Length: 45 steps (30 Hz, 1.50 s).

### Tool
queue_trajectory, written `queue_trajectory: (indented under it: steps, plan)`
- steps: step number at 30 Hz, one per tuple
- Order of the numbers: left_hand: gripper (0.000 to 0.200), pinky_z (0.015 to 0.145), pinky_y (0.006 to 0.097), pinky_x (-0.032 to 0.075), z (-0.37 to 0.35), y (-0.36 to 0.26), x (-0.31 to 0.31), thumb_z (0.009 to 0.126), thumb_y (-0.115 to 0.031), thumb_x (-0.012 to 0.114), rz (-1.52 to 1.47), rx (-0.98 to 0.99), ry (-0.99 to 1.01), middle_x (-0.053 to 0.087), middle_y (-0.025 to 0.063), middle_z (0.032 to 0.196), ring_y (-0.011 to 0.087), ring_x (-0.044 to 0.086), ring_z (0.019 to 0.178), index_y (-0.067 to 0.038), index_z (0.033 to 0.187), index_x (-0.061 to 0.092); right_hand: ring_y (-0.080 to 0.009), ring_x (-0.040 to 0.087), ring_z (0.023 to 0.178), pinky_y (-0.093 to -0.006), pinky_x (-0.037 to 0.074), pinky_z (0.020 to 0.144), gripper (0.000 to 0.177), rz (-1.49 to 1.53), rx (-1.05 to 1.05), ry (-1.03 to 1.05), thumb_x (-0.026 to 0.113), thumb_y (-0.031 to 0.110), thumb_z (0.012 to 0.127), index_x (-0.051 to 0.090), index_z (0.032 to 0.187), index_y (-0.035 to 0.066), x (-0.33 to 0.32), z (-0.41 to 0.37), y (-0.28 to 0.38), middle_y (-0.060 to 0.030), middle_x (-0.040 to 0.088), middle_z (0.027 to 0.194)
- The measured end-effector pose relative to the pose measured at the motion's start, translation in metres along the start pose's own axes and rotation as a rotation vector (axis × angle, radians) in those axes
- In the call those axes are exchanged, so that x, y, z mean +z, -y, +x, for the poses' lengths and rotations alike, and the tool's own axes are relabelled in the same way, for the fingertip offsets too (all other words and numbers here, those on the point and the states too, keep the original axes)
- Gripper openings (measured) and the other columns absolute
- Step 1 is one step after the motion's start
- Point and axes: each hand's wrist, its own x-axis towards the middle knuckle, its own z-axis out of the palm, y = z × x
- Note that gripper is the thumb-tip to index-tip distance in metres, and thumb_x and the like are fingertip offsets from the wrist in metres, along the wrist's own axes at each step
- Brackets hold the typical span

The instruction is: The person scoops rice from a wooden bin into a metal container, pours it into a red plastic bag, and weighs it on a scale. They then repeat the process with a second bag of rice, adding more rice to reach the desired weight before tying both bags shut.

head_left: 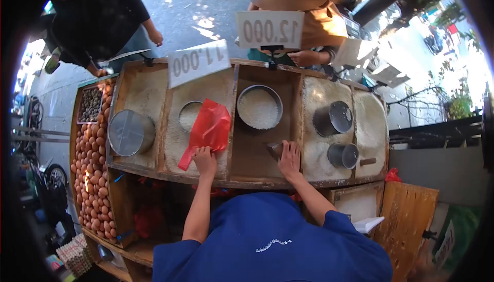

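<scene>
Left hand (204,161), 8 o'clock, pinches red bag's (210,127) near end, apparently anchoring it. Right hand (289,159), 4 o'clock, fingers extended, at dark scoop-like piece (273,150); grip unclear. Pan (260,108), 12 o'clock, upright, keeping rice contained.

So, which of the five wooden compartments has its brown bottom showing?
The middle compartment: it is bare around the round pan, while white grain covers the bottom of the other four.

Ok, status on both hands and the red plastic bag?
Left hand gripping red plastic bag. Right hand at dark pointed tool, grip unclear. Round grey tub of white grain ahead, same wooden bin.
</scene>
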Motion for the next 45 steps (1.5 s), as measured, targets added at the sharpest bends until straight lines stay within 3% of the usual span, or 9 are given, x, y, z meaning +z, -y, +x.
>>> queue_trajectory:
  steps: [6,8,12,14,17,23,34,38,45]
  plan:
    - [0.015,0.082,0.0378,0.045,-0.014,0.009,-0.081,0.076,-0.001,0.054,-0.524,-0.222,-0.429,0.058,0.0127,0.088,0.0302,0.057,0.086,-0.001,0.09,0.056,-0.0355,0.043,0.115,-0.0414,0.036,0.097,0.072,0.414,0.363,-0.077,0.051,-0.006,0.064,0.032,0.133,0.002,0.153,-0.02,-0.055,-0.0219,0.042,0.123]
    - [0.016,0.085,0.0334,0.045,-0.035,0.016,-0.122,0.077,0.001,0.051,-0.753,-0.383,-0.549,0.059,0.0104,0.091,0.0233,0.058,0.09,0.001,0.092,0.055,-0.0316,0.047,0.114,-0.0405,0.041,0.095,0.074,0.768,0.532,0.363,0.052,-0.004,0.067,0.029,0.137,0.001,0.134,-0.004,-0.041,-0.0213,0.045,0.126]
    - [0.011,0.085,0.0356,0.048,-0.094,0.065,-0.153,0.089,-0.01,0.048,-1.134,-0.575,-0.827,0.055,0.0078,0.09,0.0176,0.056,0.087,-0.001,0.093,0.051,-0.0326,0.044,0.12,-0.0383,0.037,0.099,0.069,0.863,0.719,0.407,0.052,-0.003,0.067,0.034,0.134,-0.002,0.181,-0.01,-0.059,-0.0209,0.045,0.13]
    - [0.009,0.076,0.0346,0.049,-0.125,0.08,-0.157,0.089,-0.013,0.051,-1.016,-0.779,-0.902,0.053,0.0044,0.083,0.0174,0.055,0.078,-0.003,0.088,0.05,-0.0327,0.053,0.105,-0.0414,0.045,0.088,0.055,1.028,1.141,0.798,0.053,-0.004,0.068,0.045,0.123,-0.005,0.191,-0.005,-0.085,-0.0195,0.054,0.114]
    - [0.01,0.071,0.0341,0.047,-0.193,0.146,-0.115,0.087,-0.013,0.051,-0.602,-0.763,-0.871,0.052,0.0054,0.077,0.0185,0.054,0.073,-0.003,0.082,0.052,-0.032,0.057,0.08,-0.0463,0.05,0.079,0.022,1.123,1.293,0.736,0.053,-0.006,0.065,0.055,0.087,-0.003,0.123,0.008,-0.068,-0.0146,0.054,0.081]
    - [0.02,0.073,0.0404,0.046,-0.242,0.155,-0.076,0.083,-0.015,0.05,-0.137,-1.183,-0.554,0.062,0.0199,0.083,0.0343,0.061,0.081,0.001,0.09,0.058,-0.0277,0.052,0.066,-0.0407,0.048,0.07,0.01,1.591,1.378,0.628,0.053,-0.007,0.06,0.052,0.061,0.003,0.095,-0.012,-0.079,-0.0101,0.05,0.067]
    - [0.021,0.079,0.0446,0.044,-0.227,0.221,-0.025,0.078,-0.008,0.053,-0.206,-0.993,-0.124,0.061,0.0236,0.093,0.0402,0.058,0.09,0.003,0.096,0.057,-0.0248,0.057,0.088,-0.0376,0.046,0.083,0.036,1.312,0.873,-0.196,0.062,0.008,0.07,0.05,0.103,-0.001,-0.073,0.062,0.042,-0.0094,0.055,0.09]
    - [0.023,0.082,0.0442,0.044,-0.187,0.255,-0.016,0.076,-0.007,0.057,-0.27,-0.776,-0.071,0.059,0.0238,0.094,0.0407,0.056,0.094,0.003,0.097,0.056,-0.0376,0.054,0.1,-0.0411,0.045,0.086,0.05,0.029,0.46,-0.149,0.067,0.019,0.07,0.045,0.111,0.001,-0.147,0.1,0.115,-0.0213,0.053,0.108]
    - [0.028,0.083,0.0453,0.043,-0.151,0.272,-0.052,0.075,-0.01,0.059,-0.341,-0.665,0.018,0.059,0.0254,0.095,0.0418,0.056,0.096,0.005,0.098,0.056,-0.0389,0.053,0.101,-0.0428,0.045,0.087,0.054,0.088,0.081,0.223,0.066,0.016,0.069,0.043,0.116,0.005,-0.145,0.088,0.246,-0.0207,0.051,0.109]
